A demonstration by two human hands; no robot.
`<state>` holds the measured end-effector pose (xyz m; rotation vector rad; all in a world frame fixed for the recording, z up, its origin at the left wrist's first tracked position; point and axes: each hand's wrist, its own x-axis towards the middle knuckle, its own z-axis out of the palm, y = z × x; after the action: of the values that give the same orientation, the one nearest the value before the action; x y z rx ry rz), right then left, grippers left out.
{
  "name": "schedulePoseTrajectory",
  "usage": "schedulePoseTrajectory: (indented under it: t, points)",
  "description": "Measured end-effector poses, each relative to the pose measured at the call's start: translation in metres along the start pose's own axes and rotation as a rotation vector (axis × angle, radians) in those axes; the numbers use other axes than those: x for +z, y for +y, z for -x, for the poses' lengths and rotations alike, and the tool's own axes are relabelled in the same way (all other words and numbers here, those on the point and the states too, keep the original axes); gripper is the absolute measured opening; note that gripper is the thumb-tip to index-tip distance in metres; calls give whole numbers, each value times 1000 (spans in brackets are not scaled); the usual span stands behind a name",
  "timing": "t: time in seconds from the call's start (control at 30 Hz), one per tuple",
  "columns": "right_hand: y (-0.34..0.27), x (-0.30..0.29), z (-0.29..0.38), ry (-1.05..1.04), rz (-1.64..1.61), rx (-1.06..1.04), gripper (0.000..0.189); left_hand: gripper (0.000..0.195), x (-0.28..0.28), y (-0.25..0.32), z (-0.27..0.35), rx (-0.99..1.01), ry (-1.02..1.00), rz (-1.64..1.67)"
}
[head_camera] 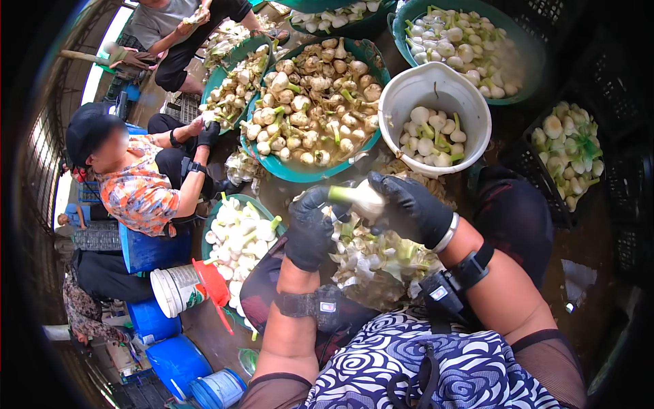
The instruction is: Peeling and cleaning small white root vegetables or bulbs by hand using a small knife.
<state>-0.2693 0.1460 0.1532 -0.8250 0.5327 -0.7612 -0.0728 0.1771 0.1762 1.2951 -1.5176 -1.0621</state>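
In a black glove, my right hand (411, 209) holds a white garlic bulb (369, 200) whose short green stem points left. My left hand (312, 225), gloved alike, is by the stem's end with its fingers curled around some thin peel; the exact grip is blurred. Beneath both hands lies a heap of garlic skins and leaves (380, 255). Just beyond, a white bucket (387, 120) contains trimmed bulbs. A teal tub (301, 176) holds unpeeled brown bulbs in murky water. Peeled white bulbs (240, 235) fill a green basin at my left.
Black crates, one with garlic (567, 148), stand at right. Another teal tub (511, 101) of garlic is at the upper right. A person in an orange patterned shirt (138, 189) sits at left, near blue drums (153, 248), a tipped white bucket (176, 289) and a red basket (210, 281).
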Motion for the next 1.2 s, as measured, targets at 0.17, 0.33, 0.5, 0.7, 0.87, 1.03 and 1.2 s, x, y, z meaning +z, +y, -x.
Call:
schedulePoseTrajectory:
  t: [0.17,0.33,0.5,0.7,0.87,1.03,1.2]
  points:
    - [-6,10,3,-151,-418,464,36,32,-3,-4,1,-4,-53,60]
    - [-15,4,6,35,-353,251,36,38,2,-5,15,-206,49,464]
    - [-9,1,2,24,-369,207,33,34,13,1,29,-235,101,623]
    - [-9,3,0,101,123,1,24,28,4,1,21,-149,109,191]
    - [-5,11,13,-133,998,-168,15,30,-10,-22,0,-269,330,744]
    - [1,5,14,-245,1449,534,29,46,-21,-44,1,-448,342,1022]
    - [4,0,10,-263,1352,462,27,35,-22,-68,-12,-460,273,842]
